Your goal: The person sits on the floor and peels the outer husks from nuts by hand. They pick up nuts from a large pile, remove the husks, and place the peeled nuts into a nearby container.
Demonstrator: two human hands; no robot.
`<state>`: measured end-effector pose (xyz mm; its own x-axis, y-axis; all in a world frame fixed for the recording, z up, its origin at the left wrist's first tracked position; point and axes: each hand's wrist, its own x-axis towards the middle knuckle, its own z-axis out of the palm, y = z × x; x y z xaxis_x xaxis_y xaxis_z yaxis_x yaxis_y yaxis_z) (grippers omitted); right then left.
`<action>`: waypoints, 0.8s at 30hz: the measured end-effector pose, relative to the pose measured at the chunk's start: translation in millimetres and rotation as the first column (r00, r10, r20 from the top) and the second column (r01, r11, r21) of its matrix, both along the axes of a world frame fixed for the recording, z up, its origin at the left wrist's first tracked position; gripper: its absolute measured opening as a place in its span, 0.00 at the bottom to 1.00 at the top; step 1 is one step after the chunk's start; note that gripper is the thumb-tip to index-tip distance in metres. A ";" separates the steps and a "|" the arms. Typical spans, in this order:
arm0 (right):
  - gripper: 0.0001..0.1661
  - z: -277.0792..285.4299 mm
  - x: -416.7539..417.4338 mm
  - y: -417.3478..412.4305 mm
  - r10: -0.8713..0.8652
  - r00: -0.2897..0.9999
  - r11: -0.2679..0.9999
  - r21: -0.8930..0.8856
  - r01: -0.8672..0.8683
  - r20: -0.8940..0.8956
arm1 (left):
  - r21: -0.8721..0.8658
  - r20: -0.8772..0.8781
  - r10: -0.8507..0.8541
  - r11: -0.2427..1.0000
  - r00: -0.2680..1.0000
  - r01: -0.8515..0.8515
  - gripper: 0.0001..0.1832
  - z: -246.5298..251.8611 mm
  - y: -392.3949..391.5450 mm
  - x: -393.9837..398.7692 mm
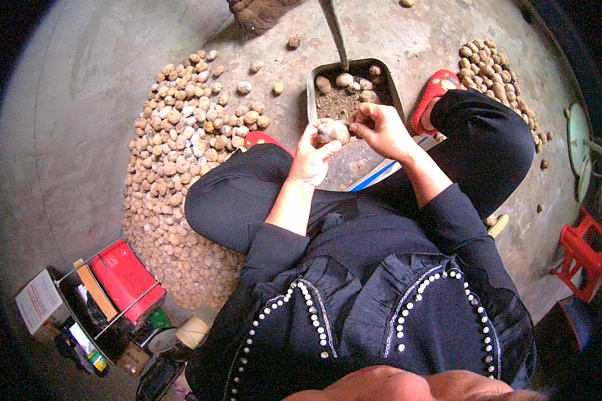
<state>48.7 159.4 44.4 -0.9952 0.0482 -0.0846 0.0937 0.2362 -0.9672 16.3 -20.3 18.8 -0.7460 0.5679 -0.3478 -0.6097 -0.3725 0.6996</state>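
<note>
My left hand (pixel 311 153) grips a pale, wrinkled potato (pixel 333 132) with darker patches on its skin. Against the potato's right edge, the thumb and forefinger of my right hand (pixel 380 129) are pinched on a small dark bit, too small to name. Just beyond both hands sits a long-handled dustpan (pixel 337 104), holding loose dirt and several whitish or shrivelled potatoes (pixel 344 79). Its handle (pixel 333 31) rises towards the top of the view. Beneath my forearms, a white item with a blue stripe (pixel 373 175) is partly hidden.
A broad heap of potatoes (pixel 173 165) spreads on the concrete floor (pixel 85 115) at left. A smaller pile (pixel 491 72) lies beyond my right red slipper (pixel 434 95). Lower left stands a rack with a red box (pixel 125 280); a red plastic stool (pixel 582 253) is far right.
</note>
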 end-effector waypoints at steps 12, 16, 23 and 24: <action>0.08 -1.7 0.5 0.9 -0.014 0.997 1.000 0.014 0.013 0.077 | -0.034 0.010 -0.038 0.999 0.999 0.038 0.24 3.1 -2.5 -1.9; 0.07 -6.3 1.4 3.9 0.046 0.999 0.997 -0.065 -0.046 0.001 | -0.005 -0.002 -0.036 0.999 0.999 0.036 0.22 2.7 -0.6 -3.1; 0.08 5.2 1.9 -2.7 -0.015 1.000 0.998 0.060 0.016 -0.003 | -0.010 0.015 -0.052 0.999 0.999 0.052 0.22 -2.5 -3.8 -0.9; 0.09 7.3 1.3 -3.0 -0.072 0.997 0.996 0.052 0.072 -0.013 | -0.007 0.022 -0.043 0.999 0.999 0.043 0.22 -2.7 -4.7 -1.3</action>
